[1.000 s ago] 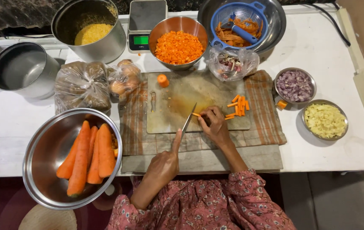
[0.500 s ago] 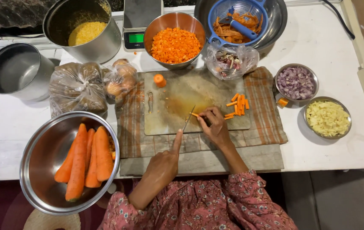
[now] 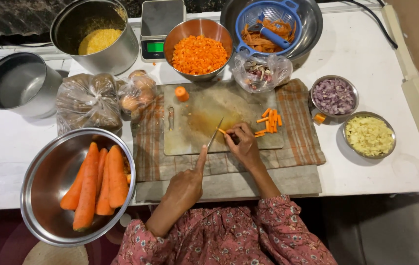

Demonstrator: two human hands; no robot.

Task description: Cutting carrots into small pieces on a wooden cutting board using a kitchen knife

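Left hand [image 3: 186,185] grips the knife [image 3: 215,133], blade angled toward 1 o'clock over the cutting board [image 3: 197,118]. Right hand [image 3: 241,143] sits just right of the tip, fingers curled down on what looks like a carrot stick [image 3: 222,131] (mostly hidden), sticking out toward 10 o'clock under the blade.

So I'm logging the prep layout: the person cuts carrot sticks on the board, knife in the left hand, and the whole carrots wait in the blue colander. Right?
Not quite. The head view shows the whole carrots in the large steel bowl at the person's left; the blue colander holds peelings. The left hand does hold the knife.
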